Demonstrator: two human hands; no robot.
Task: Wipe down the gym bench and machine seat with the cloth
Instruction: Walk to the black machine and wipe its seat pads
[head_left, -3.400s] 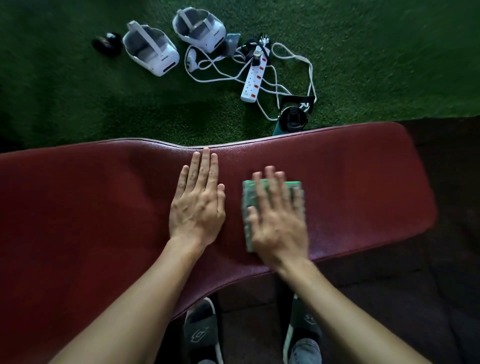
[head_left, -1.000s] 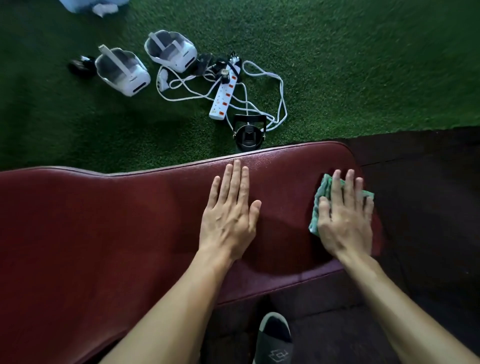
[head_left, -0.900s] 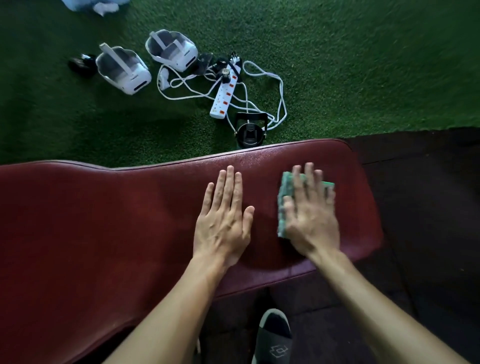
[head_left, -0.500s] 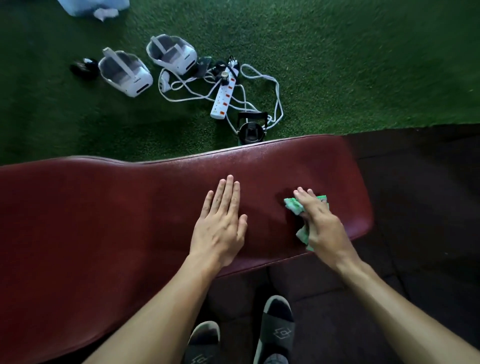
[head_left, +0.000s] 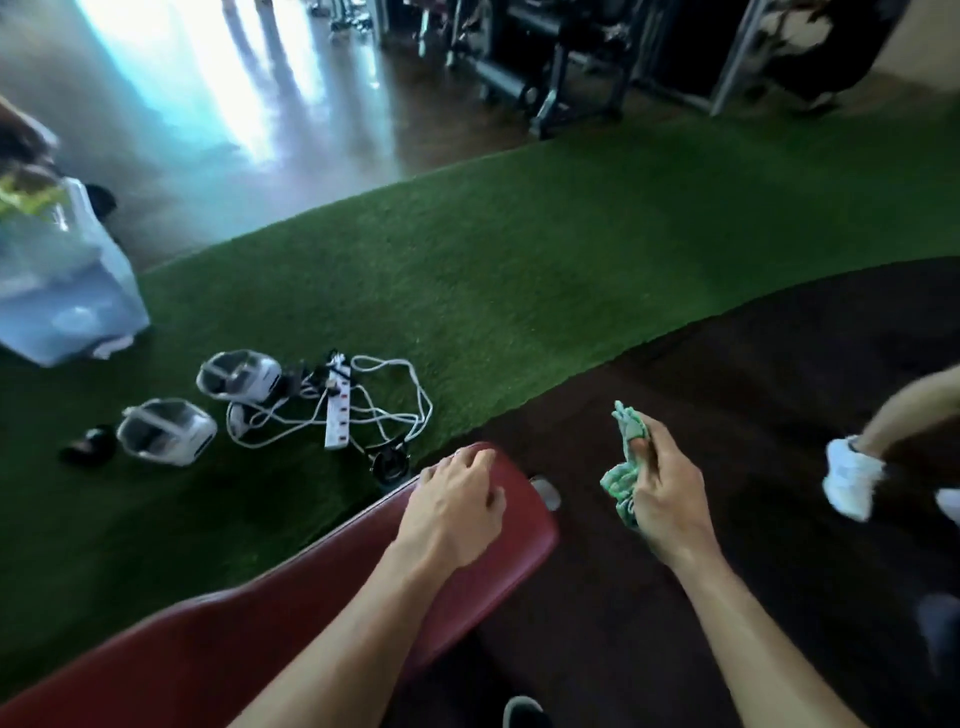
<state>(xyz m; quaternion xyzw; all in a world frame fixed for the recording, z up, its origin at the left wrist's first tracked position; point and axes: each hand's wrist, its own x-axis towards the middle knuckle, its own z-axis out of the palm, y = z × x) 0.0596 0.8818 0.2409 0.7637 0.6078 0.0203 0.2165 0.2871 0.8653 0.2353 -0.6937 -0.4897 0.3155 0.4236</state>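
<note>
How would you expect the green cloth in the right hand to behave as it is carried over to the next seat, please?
The green cloth is probably floppy: it is bunched in the right hand, folds sagging below the grip. It looks light, pinched by fingers alone. It seems unlikely to slip, though a loose end may dangle. The left hand rests on the red bench.

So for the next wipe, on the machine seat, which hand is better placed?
The right hand, probably. It already holds the bunched green cloth, lifted clear past the end of the red bench. The left hand has no cloth and rests on the bench end. The machine seat itself isn't clearly identifiable here.
</note>
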